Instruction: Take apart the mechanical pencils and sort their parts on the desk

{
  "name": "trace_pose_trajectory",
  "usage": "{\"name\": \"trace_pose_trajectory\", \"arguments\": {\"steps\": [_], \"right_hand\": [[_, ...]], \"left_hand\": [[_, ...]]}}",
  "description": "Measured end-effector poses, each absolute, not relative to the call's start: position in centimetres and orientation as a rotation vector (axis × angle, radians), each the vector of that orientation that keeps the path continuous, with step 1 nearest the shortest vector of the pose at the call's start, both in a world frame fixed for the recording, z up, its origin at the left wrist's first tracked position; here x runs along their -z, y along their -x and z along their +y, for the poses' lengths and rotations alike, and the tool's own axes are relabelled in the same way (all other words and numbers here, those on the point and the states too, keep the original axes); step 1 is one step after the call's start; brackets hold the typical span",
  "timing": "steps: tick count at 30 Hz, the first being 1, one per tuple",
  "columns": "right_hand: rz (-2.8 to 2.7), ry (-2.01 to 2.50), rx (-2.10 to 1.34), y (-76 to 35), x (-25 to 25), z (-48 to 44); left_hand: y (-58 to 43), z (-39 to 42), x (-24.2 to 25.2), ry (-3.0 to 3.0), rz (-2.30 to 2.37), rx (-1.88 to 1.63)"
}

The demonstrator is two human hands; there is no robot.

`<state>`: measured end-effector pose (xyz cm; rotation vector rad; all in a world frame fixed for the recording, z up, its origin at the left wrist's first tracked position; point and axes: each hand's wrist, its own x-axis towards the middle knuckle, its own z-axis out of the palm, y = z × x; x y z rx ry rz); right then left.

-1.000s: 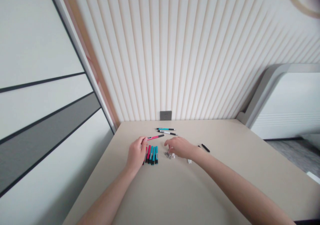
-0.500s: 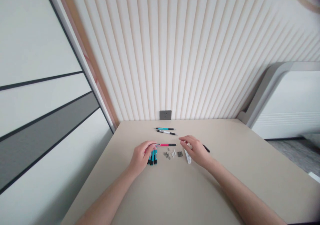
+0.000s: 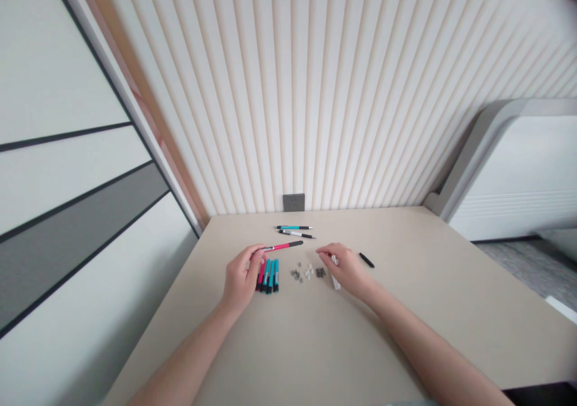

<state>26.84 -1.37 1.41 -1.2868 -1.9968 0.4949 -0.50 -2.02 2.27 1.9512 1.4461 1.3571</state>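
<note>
My left hand (image 3: 243, 277) is closed on a pink pen (image 3: 282, 246) with a black grip, its tip pointing right and slightly up. Under and beside that hand lie several blue and pink pen barrels (image 3: 271, 277) with black ends, side by side. My right hand (image 3: 345, 268) has its thumb and fingertips pinched together; whatever may be between them is too small to make out. It partly covers a bundle of thin white sticks (image 3: 335, 282). Between the hands lie small grey pieces (image 3: 296, 275), small white pieces (image 3: 309, 271) and dark grey pieces (image 3: 320, 272).
A blue pen (image 3: 295, 227) and a white pen (image 3: 295, 234) lie farther back on the beige table (image 3: 279, 346). Right of my right hand is a short black piece (image 3: 366, 260). A dark socket (image 3: 294, 202) sits on the ribbed wall behind.
My left hand has drawn left with the pink pen, whose tip is now raised, uncovering more barrels. My right hand's fingertips have come together. The view has shifted slightly.
</note>
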Motion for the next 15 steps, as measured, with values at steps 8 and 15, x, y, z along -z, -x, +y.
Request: {"name": "trace_pose_trajectory", "arguments": {"steps": [8, 15], "right_hand": [[-2.384, 1.305, -0.436, -23.7, -2.2, 0.6], [-2.489, 1.384, -0.418, -22.3, -2.7, 1.6]], "left_hand": [[0.8, -1.7, -2.3, -1.997, 1.465, -1.343], [0.8, -1.7, -2.5, -2.041, 1.493, -1.360]]}}
